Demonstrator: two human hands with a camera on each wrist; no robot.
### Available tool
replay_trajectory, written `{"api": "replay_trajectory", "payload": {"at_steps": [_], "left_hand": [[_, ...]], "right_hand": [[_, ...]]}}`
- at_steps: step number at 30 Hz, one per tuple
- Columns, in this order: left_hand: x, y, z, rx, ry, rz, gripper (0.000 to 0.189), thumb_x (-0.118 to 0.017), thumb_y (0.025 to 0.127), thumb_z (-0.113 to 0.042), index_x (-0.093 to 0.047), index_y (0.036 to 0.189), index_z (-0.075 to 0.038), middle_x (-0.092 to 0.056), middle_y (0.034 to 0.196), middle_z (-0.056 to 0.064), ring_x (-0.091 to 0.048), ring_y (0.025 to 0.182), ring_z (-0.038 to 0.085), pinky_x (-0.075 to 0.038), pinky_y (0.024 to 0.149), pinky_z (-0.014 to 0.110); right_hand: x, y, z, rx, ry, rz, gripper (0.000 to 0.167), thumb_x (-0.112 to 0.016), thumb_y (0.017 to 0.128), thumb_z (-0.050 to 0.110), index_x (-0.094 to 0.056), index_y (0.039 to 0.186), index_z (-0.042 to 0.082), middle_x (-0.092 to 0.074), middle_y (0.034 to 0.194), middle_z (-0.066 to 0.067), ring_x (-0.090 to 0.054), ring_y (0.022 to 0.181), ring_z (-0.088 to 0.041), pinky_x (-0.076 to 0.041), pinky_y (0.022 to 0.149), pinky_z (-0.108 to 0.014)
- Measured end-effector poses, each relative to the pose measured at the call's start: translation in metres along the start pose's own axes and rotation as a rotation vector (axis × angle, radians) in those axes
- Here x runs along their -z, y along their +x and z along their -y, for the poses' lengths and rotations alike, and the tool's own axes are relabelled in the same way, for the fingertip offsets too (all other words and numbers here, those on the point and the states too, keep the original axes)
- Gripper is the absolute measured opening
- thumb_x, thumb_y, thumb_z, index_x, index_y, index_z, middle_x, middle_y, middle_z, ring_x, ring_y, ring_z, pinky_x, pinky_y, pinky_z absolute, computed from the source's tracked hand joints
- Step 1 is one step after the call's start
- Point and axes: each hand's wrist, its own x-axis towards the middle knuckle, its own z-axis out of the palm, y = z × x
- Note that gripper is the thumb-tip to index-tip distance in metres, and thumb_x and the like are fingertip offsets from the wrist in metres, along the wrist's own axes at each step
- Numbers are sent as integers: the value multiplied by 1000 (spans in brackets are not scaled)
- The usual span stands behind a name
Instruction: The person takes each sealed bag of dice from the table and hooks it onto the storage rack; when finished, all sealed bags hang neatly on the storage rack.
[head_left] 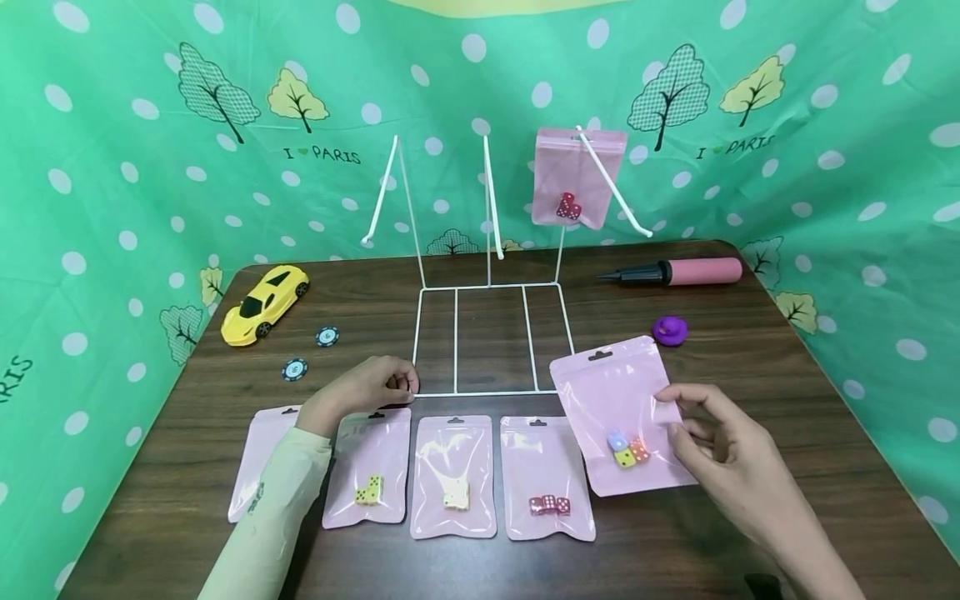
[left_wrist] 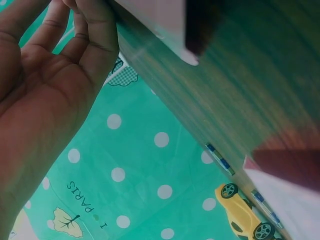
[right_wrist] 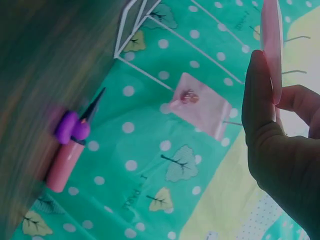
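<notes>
My right hand (head_left: 731,450) pinches the right edge of a pink zip bag (head_left: 600,400) between thumb and fingers, raised above the table. Blue, orange and yellow dice (head_left: 626,451) show through its front. In the right wrist view the same bag (right_wrist: 271,45) appears nearly edge-on. At the front left corner of a white wire display rack (head_left: 487,393), my left hand (head_left: 367,387) holds the frame with curled fingers. Another pink bag (head_left: 577,171), with red dice inside, hangs from the rack's right hook. The middle hook (head_left: 492,200) and left hook (head_left: 381,192) carry nothing.
Several pink bags lie along the front: one partly under the left arm (head_left: 258,458), then bags with yellow (head_left: 367,450), white (head_left: 453,450) and red dice (head_left: 543,458). Around stand a yellow toy car (head_left: 266,304), two poker chips (head_left: 327,336), a pink-handled pump (head_left: 697,271) and a purple duck (head_left: 670,331).
</notes>
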Motion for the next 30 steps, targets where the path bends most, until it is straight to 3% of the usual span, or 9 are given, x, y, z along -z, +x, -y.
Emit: {"api": "replay_trajectory", "payload": {"at_steps": [6,13,18,24,27,30], "left_hand": [[1,1,-1,10,-5,-4,4,-72,104,-4,-71,100,-3,-60,83,2,-55,75,16,-48,69,32],[2,0,-1,-21,13,-17,5,-73,102,-1,-71,98,-4,-58,78,0,-54,70,13,-47,68,30],[2,1,-1,-28,12,-21,5,-73,102,-2,-71,98,-5,-58,78,-1,-53,70,13,-47,68,30],[2,1,-1,-18,12,-21,5,-72,103,-4,-72,99,-5,-59,78,-1,-54,70,13,-48,68,30],[2,1,-1,-17,11,-15,5,-72,103,-3,-72,99,-6,-59,78,-1,-54,69,12,-48,68,30],[2,0,-2,-18,9,-12,6,-72,103,-2,-72,99,-7,-59,78,-2,-55,70,12,-48,67,29]], "right_hand": [[1,4,14,13,65,-43,47,-67,92,-22,-68,129,7,-66,127,18,-68,93,3,-51,62,-16],[7,9,30,-15,69,-108,45,-67,96,-19,-64,135,3,-60,129,6,-63,82,-3,-42,44,-25],[11,15,38,9,221,-132,43,-61,96,-23,-63,135,-4,-62,127,-6,-69,90,-4,-48,46,-24],[14,19,43,57,381,-162,43,-58,95,-25,-63,134,-9,-63,118,-11,-66,79,-8,-42,44,-25],[16,22,47,67,373,-187,44,-59,94,-26,-64,135,-9,-64,117,-10,-62,75,-10,-38,43,-27],[18,26,53,45,248,-213,47,-62,95,-24,-65,137,-4,-63,118,-9,-58,71,-11,-37,43,-28]]}}
